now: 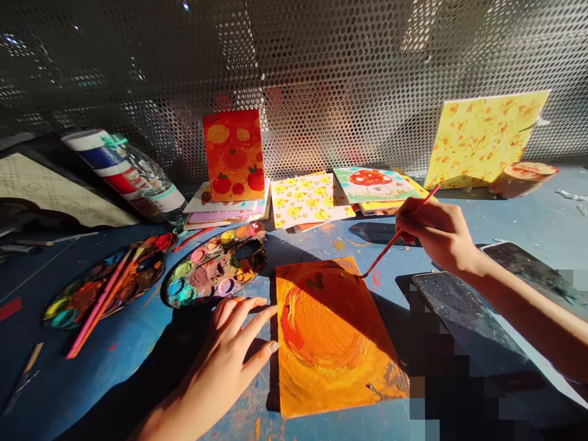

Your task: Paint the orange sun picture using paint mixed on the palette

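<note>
Here's the view from my head cam. My right hand (441, 236) is pinching a thin red brush (395, 239), fingers curled snugly around the handle, and the tip is touching the top edge of the orange painting (331, 349). That painting lies flat on the paint-stained blue table (92, 373), right in front of me. My left hand (225, 361) is relaxed, fingers spread and not gripping anything, with the tips right at the painting's left edge.

Just past that hand is a crusty palette (215, 266), and to its left is a second palette (105, 282) with two pink brushes (98, 306) lying across it. Further back, a tomato painting (234, 156) stands upright on a stack of cards (225, 208), followed by a chick card (310, 199), a mushroom card (376, 184), and a yellow card (482, 138) propped up near a wood slice (521, 179). A plastic bottle (151, 174) lies on its side back left, near a perforated metal screen (294, 73). Two dark glossy slabs (463, 318) sit beside my right forearm (528, 312), and the bottom right corner is pixelated, so I can't make out anything there.
</note>
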{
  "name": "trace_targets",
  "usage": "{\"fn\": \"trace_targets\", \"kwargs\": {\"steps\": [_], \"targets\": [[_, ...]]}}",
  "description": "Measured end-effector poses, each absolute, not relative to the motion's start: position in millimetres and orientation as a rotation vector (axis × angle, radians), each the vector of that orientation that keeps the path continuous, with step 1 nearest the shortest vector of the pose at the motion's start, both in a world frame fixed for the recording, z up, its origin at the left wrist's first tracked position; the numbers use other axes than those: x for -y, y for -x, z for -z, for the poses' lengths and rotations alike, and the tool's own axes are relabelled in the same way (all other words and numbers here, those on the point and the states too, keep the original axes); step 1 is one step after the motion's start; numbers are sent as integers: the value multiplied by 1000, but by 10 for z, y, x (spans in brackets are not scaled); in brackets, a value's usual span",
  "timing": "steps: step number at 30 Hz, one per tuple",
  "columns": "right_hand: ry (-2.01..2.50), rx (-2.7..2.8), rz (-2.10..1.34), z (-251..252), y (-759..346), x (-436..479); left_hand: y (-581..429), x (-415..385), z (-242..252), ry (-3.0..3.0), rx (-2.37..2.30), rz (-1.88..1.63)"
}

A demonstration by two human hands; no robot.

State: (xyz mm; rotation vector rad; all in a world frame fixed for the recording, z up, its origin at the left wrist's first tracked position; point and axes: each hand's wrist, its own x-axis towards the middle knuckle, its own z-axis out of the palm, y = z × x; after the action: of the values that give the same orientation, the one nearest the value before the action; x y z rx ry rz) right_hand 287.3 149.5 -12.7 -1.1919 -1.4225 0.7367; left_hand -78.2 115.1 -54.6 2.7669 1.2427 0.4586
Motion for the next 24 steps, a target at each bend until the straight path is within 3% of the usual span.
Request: {"fn": "trace_targets", "kwargs": {"steps": [24], "targets": [[1178,1393,-669,167,-2846,-1531,787,-1155,556,-2770,-1254,-440]]}}
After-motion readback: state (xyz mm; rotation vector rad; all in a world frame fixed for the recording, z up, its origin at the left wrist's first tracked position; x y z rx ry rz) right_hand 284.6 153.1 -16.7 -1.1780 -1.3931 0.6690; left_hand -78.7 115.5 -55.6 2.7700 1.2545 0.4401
